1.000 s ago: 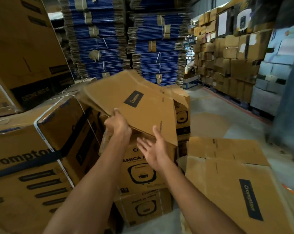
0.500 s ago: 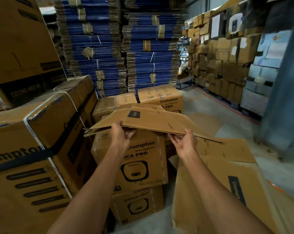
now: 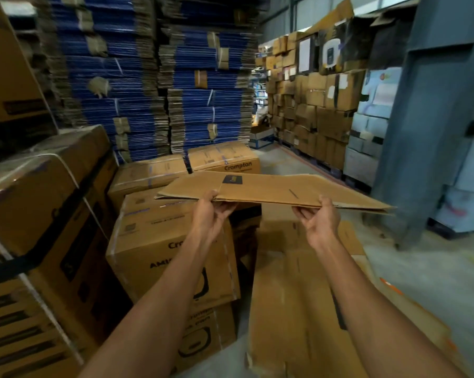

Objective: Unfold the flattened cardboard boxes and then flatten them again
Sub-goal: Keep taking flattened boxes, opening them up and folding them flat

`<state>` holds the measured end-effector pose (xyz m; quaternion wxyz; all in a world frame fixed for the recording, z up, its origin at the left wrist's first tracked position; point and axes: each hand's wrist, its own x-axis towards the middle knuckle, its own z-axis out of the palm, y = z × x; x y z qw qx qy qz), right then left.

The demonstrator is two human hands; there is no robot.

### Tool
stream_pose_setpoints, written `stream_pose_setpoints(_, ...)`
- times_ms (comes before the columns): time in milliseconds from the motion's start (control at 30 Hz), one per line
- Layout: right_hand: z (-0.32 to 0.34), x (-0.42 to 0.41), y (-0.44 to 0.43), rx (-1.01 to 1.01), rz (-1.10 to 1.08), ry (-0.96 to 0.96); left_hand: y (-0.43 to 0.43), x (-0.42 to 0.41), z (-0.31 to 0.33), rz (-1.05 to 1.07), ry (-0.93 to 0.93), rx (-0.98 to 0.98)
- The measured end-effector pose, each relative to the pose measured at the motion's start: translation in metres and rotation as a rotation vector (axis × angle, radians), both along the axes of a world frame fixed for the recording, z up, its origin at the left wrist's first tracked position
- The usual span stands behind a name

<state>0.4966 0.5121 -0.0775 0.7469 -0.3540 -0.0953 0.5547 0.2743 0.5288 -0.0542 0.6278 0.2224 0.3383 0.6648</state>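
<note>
We hold the flattened box (image 3: 271,189) level in the air above the stacked cartons (image 3: 173,241). The left hand (image 3: 210,214) and right hand (image 3: 319,222) each pinch its near edge. To unfold it cleanly, we should press the 2 side creases inward.

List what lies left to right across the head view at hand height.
Strapped carton → left hand → right hand → grey column. Both hands grip the near edge of the flattened box.

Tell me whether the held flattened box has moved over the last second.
Yes: the flattened box dropped from tilted upright to nearly level, uncovering the Crompton carton behind it.
</note>
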Motion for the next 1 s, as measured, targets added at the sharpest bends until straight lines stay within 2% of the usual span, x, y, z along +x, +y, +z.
stream_pose_setpoints(267,-0.026,0.071,-0.027,-0.035,-0.164,-0.091,0.006,0.071,-0.047,-0.181,-0.084,-0.062)
stream_pose_setpoints(467,-0.074,0.107,-0.035,-0.147,-0.236,-0.156,0.003,0.105,-0.105,-0.298,-0.104,-0.15)
stream_pose_setpoints(600,-0.13,0.12,-0.042,-0.283,-0.226,-0.145,-0.001,0.115,-0.168,-0.343,-0.049,-0.343)
stream_pose_setpoints(767,-0.208,0.126,-0.058,-0.47,-0.199,-0.073,-0.015,0.117,-0.254,-0.281,0.075,-0.657)
stream_pose_setpoints(1000,-0.307,0.135,-0.083,-0.675,-0.125,0.04,-0.045,0.118,-0.338,-0.216,0.113,-0.919)
